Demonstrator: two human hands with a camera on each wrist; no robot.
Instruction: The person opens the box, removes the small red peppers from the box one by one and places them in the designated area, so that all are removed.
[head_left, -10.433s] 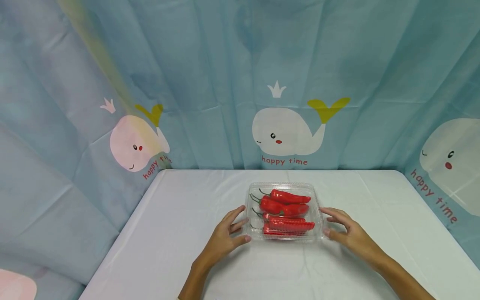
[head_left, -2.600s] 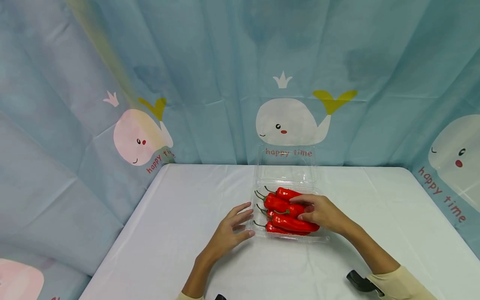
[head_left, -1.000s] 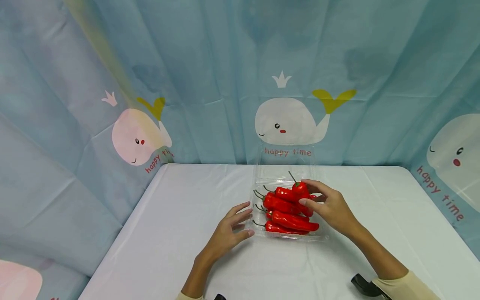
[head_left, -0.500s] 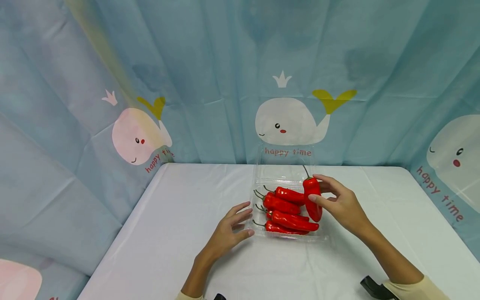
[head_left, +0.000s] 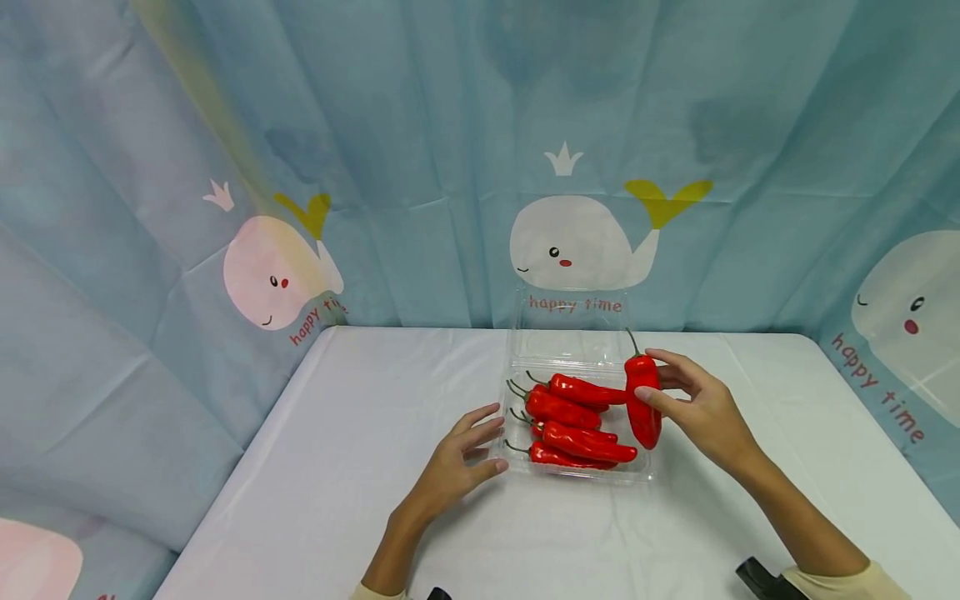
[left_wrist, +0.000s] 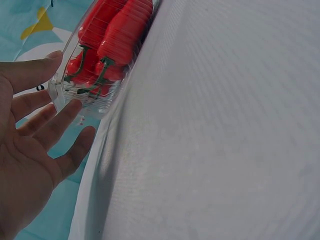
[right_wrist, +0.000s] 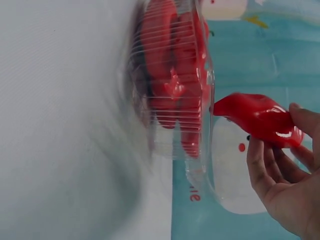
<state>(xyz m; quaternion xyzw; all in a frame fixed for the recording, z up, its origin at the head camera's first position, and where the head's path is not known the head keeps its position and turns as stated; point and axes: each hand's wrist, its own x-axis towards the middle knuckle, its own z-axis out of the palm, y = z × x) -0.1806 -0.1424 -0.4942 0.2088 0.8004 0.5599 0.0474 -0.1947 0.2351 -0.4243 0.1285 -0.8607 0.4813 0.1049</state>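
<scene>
A glossy red chili pepper (head_left: 643, 408) with a green stem is pinched between the thumb and fingers of my right hand (head_left: 701, 408). It hangs stem up over the right edge of a clear plastic clamshell box (head_left: 637, 471). In the right wrist view the held pepper (right_wrist: 260, 119) is beside the box wall. Several more red peppers (head_left: 581, 442) lie in the box, stems to the left. My left hand (head_left: 453, 462) has its fingers spread at the box's left side; in the left wrist view its fingertips are right at the plastic wall (left_wrist: 57, 95).
The box's transparent lid (head_left: 572, 333) stands raised at the back, near the table's far edge. White cloth covers the table (head_left: 315, 483). A blue curtain (head_left: 420, 167) printed with whales hangs behind and along both sides.
Earlier the lid was down over the peppers; it is now up. My right hand reached in, took a pepper, turned it stem up and moved it rightward. The left hand has stayed put recently.
</scene>
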